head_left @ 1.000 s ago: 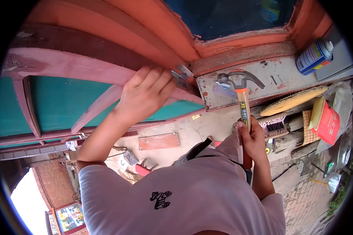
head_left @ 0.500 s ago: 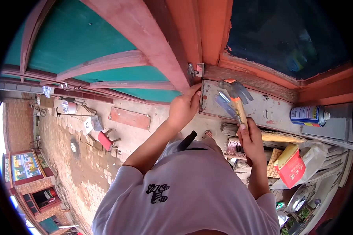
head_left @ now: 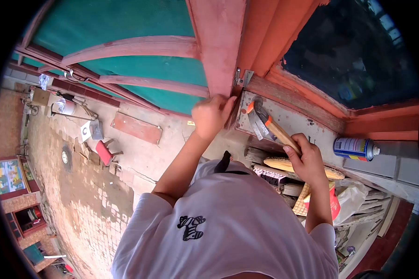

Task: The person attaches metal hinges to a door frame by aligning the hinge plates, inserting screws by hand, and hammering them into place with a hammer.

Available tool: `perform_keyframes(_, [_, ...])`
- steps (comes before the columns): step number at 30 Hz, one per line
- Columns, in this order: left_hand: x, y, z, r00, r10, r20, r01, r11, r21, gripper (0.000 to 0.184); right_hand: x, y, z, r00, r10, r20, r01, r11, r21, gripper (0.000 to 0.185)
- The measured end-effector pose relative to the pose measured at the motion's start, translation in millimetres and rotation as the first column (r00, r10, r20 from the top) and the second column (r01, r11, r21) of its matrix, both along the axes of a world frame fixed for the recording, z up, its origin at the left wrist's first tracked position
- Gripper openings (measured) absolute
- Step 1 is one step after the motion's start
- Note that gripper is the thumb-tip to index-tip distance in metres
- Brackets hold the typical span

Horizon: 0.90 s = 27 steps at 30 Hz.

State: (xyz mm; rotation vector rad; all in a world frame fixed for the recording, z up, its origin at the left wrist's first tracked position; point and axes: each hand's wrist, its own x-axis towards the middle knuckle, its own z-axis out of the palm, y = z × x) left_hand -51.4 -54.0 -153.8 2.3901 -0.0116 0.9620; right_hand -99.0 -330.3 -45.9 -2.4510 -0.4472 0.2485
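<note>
My left hand [head_left: 211, 116] has its fingers curled around the edge of the pink door frame [head_left: 219, 51], low down, next to the sill. My right hand [head_left: 308, 160] is closed on the wooden handle of a claw hammer [head_left: 275, 130], whose head hangs over the left end of the speckled sill [head_left: 284, 111]. A metal hinge [head_left: 243, 77] joins the door frame and the orange window frame [head_left: 274, 46], just above the hammer's head. The sill behind the hammer is partly hidden.
A blue spray can [head_left: 354, 149] lies at the sill's right end. Below the sill are a round woven lid [head_left: 284, 163], a red and yellow packet [head_left: 334, 204] and stacked wood. A red board [head_left: 137, 128] and a red stool [head_left: 104, 152] stand left on the ground.
The view has turned and the door stands at a different angle. My left hand has moved down along its edge. The hammer has tilted, its head now pointing to the upper left.
</note>
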Motion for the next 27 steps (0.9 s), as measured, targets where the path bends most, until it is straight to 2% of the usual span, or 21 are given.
perform_keyframes(3, [5,-7,-1,0.991,0.111,-0.075,-0.109,0.993,0.035,0.032,-8,-4,-11,0.996,-0.073,-0.042,0.074,0.996,0.040,0.027])
perform_keyframes(6, [11,-8,-8,0.989,0.148,0.017,-0.148,0.988,0.053,0.037,-13,-11,-18,0.990,-0.142,-0.010,0.143,0.989,0.049,0.027])
perform_keyframes(9, [12,-11,-9,0.989,0.143,0.023,-0.144,0.989,0.031,0.034,-16,-24,-25,0.984,-0.157,0.078,0.159,0.987,-0.013,0.028])
perform_keyframes(13, [11,-10,-10,0.991,0.136,0.020,-0.137,0.989,0.053,0.032,-21,-37,-30,0.976,-0.162,0.148,0.165,0.986,-0.012,0.027])
perform_keyframes(15, [9,-6,-10,0.996,0.091,-0.011,-0.090,0.994,0.058,0.029,-29,-42,-31,0.974,-0.227,0.025,0.224,0.972,0.072,0.026])
perform_keyframes(17, [0,-10,-1,0.994,-0.018,-0.104,0.017,1.000,-0.005,0.023,-39,-56,-40,0.968,-0.244,-0.057,0.250,0.952,0.176,0.023])
perform_keyframes(19, [-16,-16,10,0.970,-0.135,-0.200,0.138,0.990,-0.003,0.013,-52,-61,-43,0.902,-0.296,-0.314,0.413,0.803,0.429,0.020])
perform_keyframes(20, [-23,-24,15,0.958,-0.229,-0.170,0.231,0.973,-0.004,0.012,-58,-62,-44,0.854,-0.283,-0.436,0.497,0.691,0.526,0.019])
perform_keyframes(22, [-32,-52,26,0.908,-0.405,-0.105,0.407,0.913,-0.003,0.009,-68,-66,-47,0.823,-0.322,-0.468,0.564,0.557,0.609,0.023])
perform_keyframes(24, [-34,-82,41,0.803,-0.574,-0.162,0.576,0.817,-0.041,0.008,-77,-72,-47,0.787,-0.387,-0.481,0.617,0.493,0.613,0.024])
perform_keyframes(27, [-19,-137,51,0.692,-0.711,-0.127,0.716,0.698,-0.011,0.010,-89,-82,-48,0.753,-0.425,-0.502,0.653,0.390,0.650,0.020])
